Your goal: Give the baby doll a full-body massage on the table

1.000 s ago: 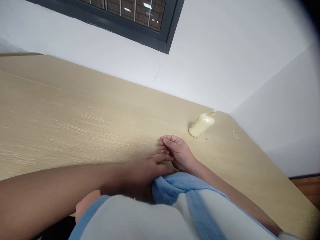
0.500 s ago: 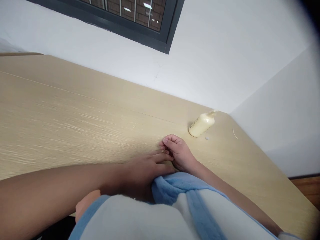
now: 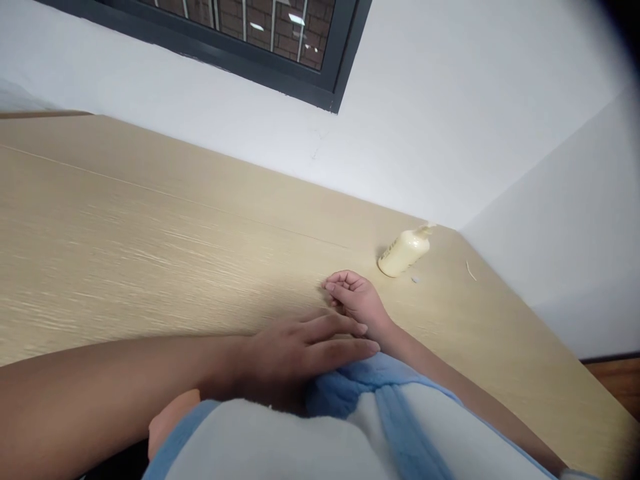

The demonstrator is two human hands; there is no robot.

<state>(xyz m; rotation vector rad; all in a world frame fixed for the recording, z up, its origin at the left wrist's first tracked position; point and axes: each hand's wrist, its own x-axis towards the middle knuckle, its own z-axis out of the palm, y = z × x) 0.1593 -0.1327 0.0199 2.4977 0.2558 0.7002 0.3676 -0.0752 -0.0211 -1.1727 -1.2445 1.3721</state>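
Observation:
My left hand (image 3: pixel 305 343) reaches in from the left, its fingers stretched out over my right wrist, where they lie on or just above the skin. Loosely curled, palm partly up, my right hand (image 3: pixel 353 293) is by the table top; thumb and fingertips come together and nothing shows between them. Soft blue and white cloth (image 3: pixel 370 380) bulges in front of my body, under and beside my left fingers. An orange piece (image 3: pixel 173 417) pokes out at the cloth's left side. Beyond my right hand stands a cream pump bottle (image 3: pixel 404 253).
A pale wooden table (image 3: pixel 150 220) stretches across the view to the white wall (image 3: pixel 425 100). On it, near the bottle, are a small whitish bit (image 3: pixel 415 280) and a thin pale strip (image 3: pixel 471 270). Above is a dark-framed window (image 3: pixel 330 100).
My left hand has slid to the right, its fingers now farther across my right wrist. My right hand keeps nearly the same pose. The view has shifted slightly.

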